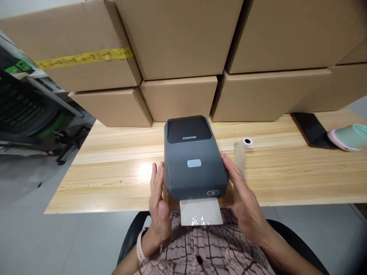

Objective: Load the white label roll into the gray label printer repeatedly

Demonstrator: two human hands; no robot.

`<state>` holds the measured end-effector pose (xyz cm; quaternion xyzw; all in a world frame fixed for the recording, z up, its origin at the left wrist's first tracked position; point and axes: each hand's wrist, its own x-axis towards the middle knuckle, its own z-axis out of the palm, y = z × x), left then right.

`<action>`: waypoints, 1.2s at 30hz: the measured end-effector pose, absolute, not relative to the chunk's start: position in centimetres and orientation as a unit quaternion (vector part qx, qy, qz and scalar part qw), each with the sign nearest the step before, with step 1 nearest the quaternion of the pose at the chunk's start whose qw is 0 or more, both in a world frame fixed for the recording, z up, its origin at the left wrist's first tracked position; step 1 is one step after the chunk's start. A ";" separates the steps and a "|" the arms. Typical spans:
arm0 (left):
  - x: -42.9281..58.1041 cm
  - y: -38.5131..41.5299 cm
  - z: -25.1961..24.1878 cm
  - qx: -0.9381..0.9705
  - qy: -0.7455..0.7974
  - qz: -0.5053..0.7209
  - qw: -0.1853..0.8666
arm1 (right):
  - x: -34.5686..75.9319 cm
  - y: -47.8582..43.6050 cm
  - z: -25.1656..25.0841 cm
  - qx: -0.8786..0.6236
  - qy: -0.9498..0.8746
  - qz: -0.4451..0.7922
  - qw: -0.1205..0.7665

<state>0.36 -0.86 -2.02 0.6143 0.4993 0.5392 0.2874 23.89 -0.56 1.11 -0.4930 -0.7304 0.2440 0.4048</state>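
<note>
A dark grey label printer [197, 168] with a black top panel and a pale blue button sits near the front edge of the table. From its front slot a blank white label sheet [200, 212] sticks out past the table edge. My left hand [158, 206] lies along the printer's left side, fingers straight and touching it. Against the right side rests my right hand [243, 198], its fingers likewise stretched out. Both thumbs are off the printer. Just right of the printer stands a small white paper roll [247, 142], its loose strip [240, 158] running toward me and partly hidden by my right hand.
Stacked cardboard boxes [183, 42] line the back of the wooden table [109, 168]. A dark phone [312, 128] and a green-and-pink cup [348, 137] are at the right. Beyond the table's left end is a black office chair [31, 110].
</note>
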 end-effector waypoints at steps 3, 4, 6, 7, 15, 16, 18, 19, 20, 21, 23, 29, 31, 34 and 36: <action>-0.6 2.0 0.4 0.665 0.434 0.568 0.216 | 24.7 1.7 4.6 -0.467 -0.786 0.172 0.368; -0.9 3.3 1.3 0.675 0.411 0.578 0.201 | 24.7 2.9 5.7 -0.458 -0.799 0.133 0.366; -1.5 6.1 2.8 0.688 0.404 0.577 0.174 | 24.3 5.8 7.8 -0.446 -0.809 0.050 0.379; -1.7 7.5 3.3 0.687 0.411 0.579 0.158 | 24.0 7.5 8.7 -0.440 -0.809 0.014 0.391; -1.7 12.5 0.8 0.603 0.474 0.424 0.481 | 21.5 18.9 12.0 -0.435 -0.772 0.017 0.462; -1.6 12.4 0.6 0.592 0.469 0.412 0.510 | 21.5 19.9 12.2 -0.437 -0.769 0.026 0.465; -1.4 12.0 0.7 0.579 0.458 0.407 0.538 | 21.4 21.2 12.5 -0.443 -0.767 0.032 0.462; -1.3 11.9 0.8 0.575 0.456 0.411 0.540 | 21.4 21.5 12.6 -0.447 -0.767 0.022 0.459; -1.2 11.8 1.0 0.574 0.454 0.416 0.540 | 21.4 21.5 12.5 -0.449 -0.769 0.003 0.455; -1.1 11.8 1.2 0.574 0.453 0.420 0.538 | 21.3 21.1 12.4 -0.446 -0.773 -0.023 0.451; -1.0 11.8 1.4 0.577 0.451 0.426 0.531 | 21.2 19.7 11.6 -0.407 -0.799 -0.075 0.437; -1.1 11.6 1.2 0.624 0.545 0.381 0.411 | 20.7 16.3 7.5 -0.285 -0.940 0.081 0.172; -1.2 11.3 1.7 0.638 0.606 0.334 0.337 | 20.3 16.8 6.8 -0.283 -0.947 0.133 0.079; -1.2 11.1 2.5 0.647 0.639 0.268 0.319 | 19.3 17.9 6.7 -0.298 -0.944 0.143 -0.004; -1.3 11.1 2.8 0.648 0.628 0.258 0.345 | 18.8 18.2 7.1 -0.317 -0.937 0.142 -0.025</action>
